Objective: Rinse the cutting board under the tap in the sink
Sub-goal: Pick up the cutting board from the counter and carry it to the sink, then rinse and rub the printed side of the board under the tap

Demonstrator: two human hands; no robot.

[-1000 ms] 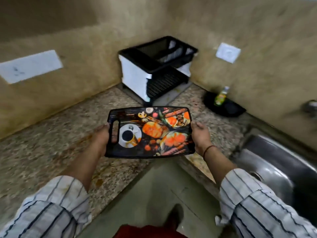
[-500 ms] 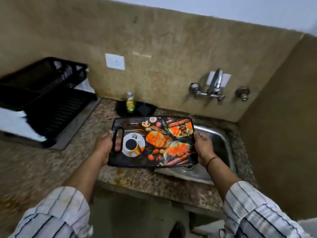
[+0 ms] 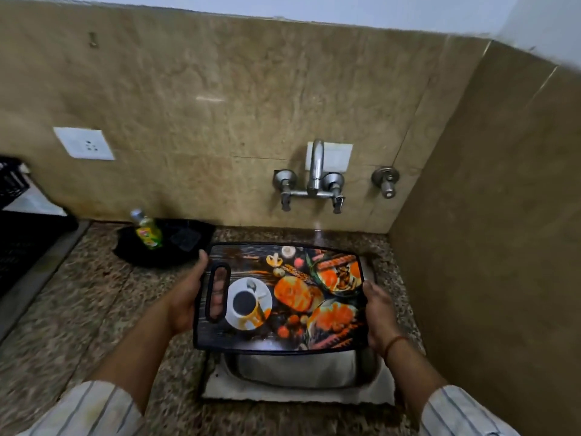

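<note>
A black cutting board (image 3: 283,297) printed with food pictures and a coffee cup is held flat above the steel sink (image 3: 295,372). My left hand (image 3: 185,297) grips its left end beside the handle slot, fingers showing through the slot. My right hand (image 3: 379,313) grips the right edge. The wall tap (image 3: 316,171) stands on the tiled wall behind the board, with two valve handles below it. No water is seen running. The board hides most of the sink bowl.
A black pan (image 3: 176,243) with a green-labelled bottle (image 3: 147,229) sits on the granite counter (image 3: 78,303) left of the sink. A black dish rack (image 3: 19,221) stands at far left. A side wall (image 3: 503,247) closes the right. A separate valve (image 3: 386,180) is right of the tap.
I have turned right from the counter corner to face the sink. The board, still held in both hands, has moved from over the counter to directly above the sink.
</note>
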